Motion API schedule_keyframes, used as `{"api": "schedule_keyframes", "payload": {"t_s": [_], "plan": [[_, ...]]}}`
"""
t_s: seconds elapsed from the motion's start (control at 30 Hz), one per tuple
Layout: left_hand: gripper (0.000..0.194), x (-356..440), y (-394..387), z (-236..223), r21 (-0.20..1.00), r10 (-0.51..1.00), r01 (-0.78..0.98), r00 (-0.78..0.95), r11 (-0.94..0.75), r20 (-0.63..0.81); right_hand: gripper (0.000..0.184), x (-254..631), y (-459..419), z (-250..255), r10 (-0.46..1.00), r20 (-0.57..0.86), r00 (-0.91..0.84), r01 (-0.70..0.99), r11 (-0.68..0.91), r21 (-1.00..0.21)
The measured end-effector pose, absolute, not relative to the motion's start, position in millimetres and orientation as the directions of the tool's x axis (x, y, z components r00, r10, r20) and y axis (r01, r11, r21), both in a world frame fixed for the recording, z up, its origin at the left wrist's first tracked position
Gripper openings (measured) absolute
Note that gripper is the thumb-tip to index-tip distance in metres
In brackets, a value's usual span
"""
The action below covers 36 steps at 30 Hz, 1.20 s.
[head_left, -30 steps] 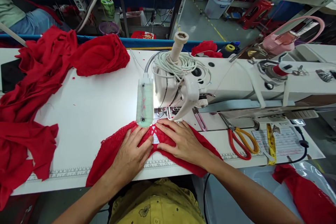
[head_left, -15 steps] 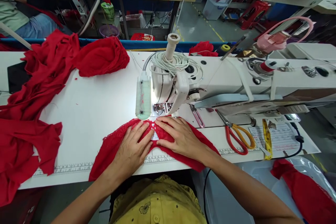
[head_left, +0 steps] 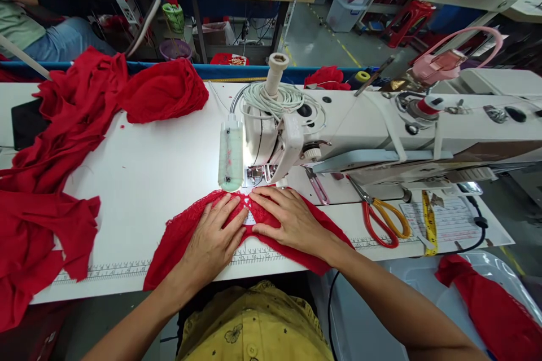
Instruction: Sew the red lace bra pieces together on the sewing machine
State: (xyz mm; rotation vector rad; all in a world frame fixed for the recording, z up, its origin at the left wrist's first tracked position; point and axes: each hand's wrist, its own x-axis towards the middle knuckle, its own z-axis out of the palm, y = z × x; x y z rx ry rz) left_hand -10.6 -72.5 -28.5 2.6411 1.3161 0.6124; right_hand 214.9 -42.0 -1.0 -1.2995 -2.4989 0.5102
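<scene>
A red lace-edged fabric piece [head_left: 178, 232] lies spread on the white sewing table [head_left: 139, 192], just in front of the sewing machine's presser foot [head_left: 255, 174]. My left hand [head_left: 215, 231] rests flat on its left half, fingers stretched out. On the right half, my right hand [head_left: 288, 217] lies flat too, fingers extended toward the middle. Between my hands the two halves meet at a narrow joined spot, with a small gap showing white below it. A lit lamp [head_left: 231, 158] hangs beside the needle area.
Red fabric heaps [head_left: 80, 107] cover the table's left side. Right of the machine lie a thread snipper [head_left: 317, 186], scissors [head_left: 383, 217], a yellow tape measure [head_left: 429, 223] and a written sheet [head_left: 459, 220]. A plastic bin [head_left: 389, 304] holds red fabric below. Another person [head_left: 46, 28] sits across.
</scene>
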Motion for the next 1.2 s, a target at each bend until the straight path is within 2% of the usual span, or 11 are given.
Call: {"api": "schedule_keyframes", "payload": {"t_s": [0.93,1.1,1.2], "plan": [[0.032,-11.2,-72.3,-26.4,0.280,0.782,0.734,0.540,-0.619,0.312,0.057,214.1,-41.4,2.3,0.831,0.065,-0.552,0.734,0.521,-0.436],[0.031,-11.2,-71.3,-26.0,0.257,0.771,0.733,0.547,-0.629,0.328,0.059,215.6,-43.6,1.7,0.818,0.117,-0.563,0.702,0.549,-0.454],[0.031,-10.1,-70.6,-26.4,0.255,0.762,0.726,0.549,-0.638,0.343,0.052,214.0,-46.3,0.1,0.794,0.185,-0.579,0.659,0.589,-0.468]]}}
